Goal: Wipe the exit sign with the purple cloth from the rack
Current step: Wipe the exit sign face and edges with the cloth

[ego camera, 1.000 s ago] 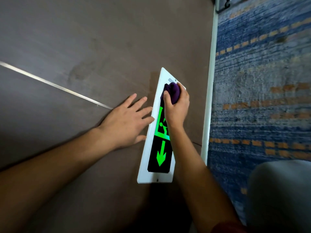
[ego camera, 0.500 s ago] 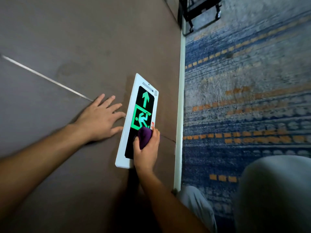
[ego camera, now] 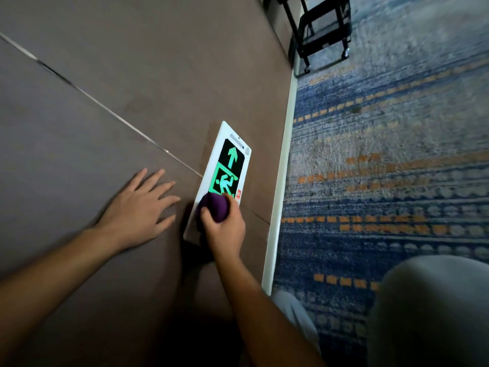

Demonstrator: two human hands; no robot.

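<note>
A brown panelled wall (ego camera: 111, 75) fills the left and centre of the frame, crossed by a thin metal seam (ego camera: 105, 108) that runs from the upper left down toward the centre. To the right lies a blue carpet (ego camera: 391, 168) with rows of orange dashes, parted from the wall by a pale skirting strip (ego camera: 280, 186). In the lower right corner a grey-clad knee (ego camera: 428, 313) of the person rises into view. At the top right a black wheeled rack (ego camera: 325, 27) stands on the carpet close to the wall.

The exit sign (ego camera: 225, 170) is fixed to the wall at centre frame, a white-framed black panel with a green arrow and a green running figure. Its lower end is covered by the right hand (ego camera: 225, 226), whose fingers are curled tightly around the bunched purple cloth (ego camera: 215, 206), pressing it against the sign's face just below the running figure. The left hand (ego camera: 137, 207) lies flat on the wall to the left of the sign, fingers spread wide and holding nothing, its fingertips near the sign's white edge but apart from it.
</note>
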